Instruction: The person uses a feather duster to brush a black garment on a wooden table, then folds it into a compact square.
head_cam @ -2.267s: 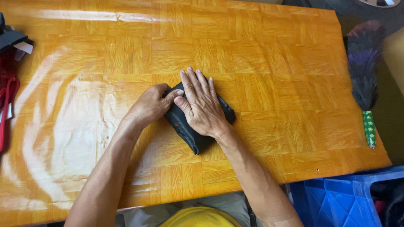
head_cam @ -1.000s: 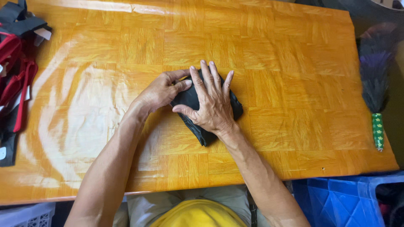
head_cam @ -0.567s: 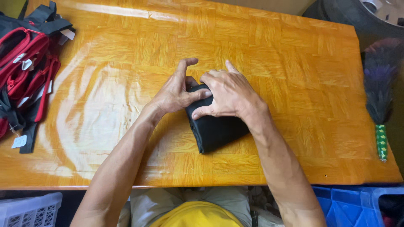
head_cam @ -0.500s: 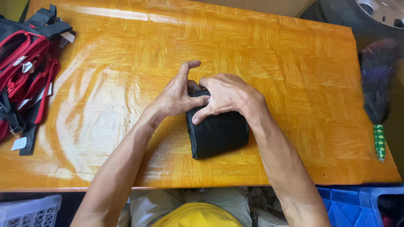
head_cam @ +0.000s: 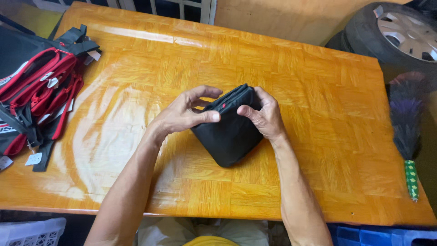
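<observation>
A: How are the two hands placed?

B: Both forearms come up from the bottom edge and meet near the middle of the worktop [head_cam: 318, 82], which is wooden, with a glossy parquet pattern. The left hand [head_cam: 184, 114] has the wrist bent a little to the right. Its thumb lies across the near side of a folded black fabric bundle [head_cam: 230, 130], and its fingers curl over the top edge, so its grip is clamped on the bundle.

A: And the right hand?

B: The right hand [head_cam: 264, 116] holds the bundle from the other side. The thumb presses on the front face and the fingers wrap behind the upper right corner. This grip is also closed on the fabric.

A: Where is the bundle exactly?

B: It is between the two hands, at the centre of the worktop. Its lower end rests on the wood and the upper edge is lifted and tilted toward the person. A small red mark shows near the top edge.

A: What else is around?

B: A pile of red and black bags [head_cam: 36, 91] lies on the left end of the worktop, well apart from the hands. At the right, beside the worktop, a feather duster [head_cam: 405, 123] with a green handle lies, and a car tyre with a wheel cover [head_cam: 391, 34] leans at the far right corner.
</observation>
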